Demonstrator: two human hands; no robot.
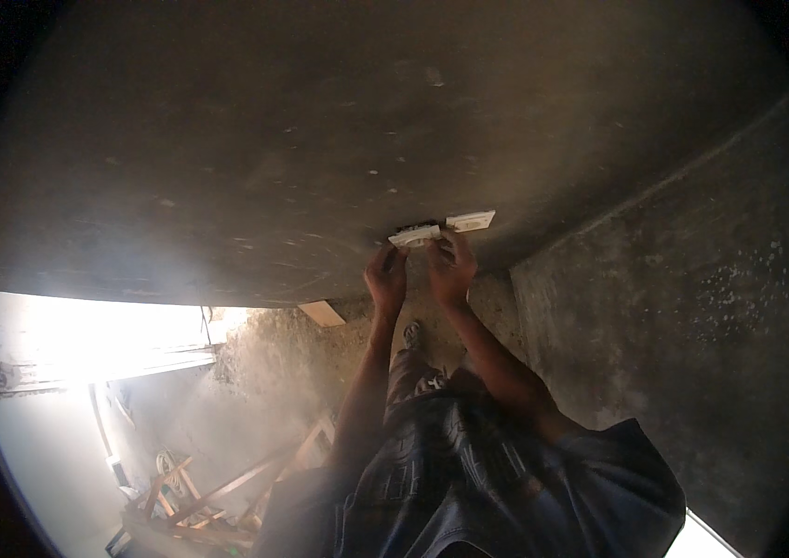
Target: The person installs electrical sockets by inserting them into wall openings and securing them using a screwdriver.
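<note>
Both my arms reach forward to a grey wall. A white wall socket plate point(415, 236) is between my hands, tilted a little away from a dark opening in the wall behind it. My left hand point(385, 276) has its fingers closed at the plate's lower left edge. With bent fingers, my right hand point(452, 270) grips the plate's right side. Just to the right, a second white plate point(471, 221) of the same kind sits on the wall. Its lower left corner is close to my right fingertips. The plate's back is hidden.
The bare grey wall point(320, 139) meets a side wall point(674, 279) at a corner on the right. A flat light-brown board point(322, 313) lies by the wall's foot. Wooden pieces point(199, 507) are piled at the lower left, near a bright opening point(87, 335).
</note>
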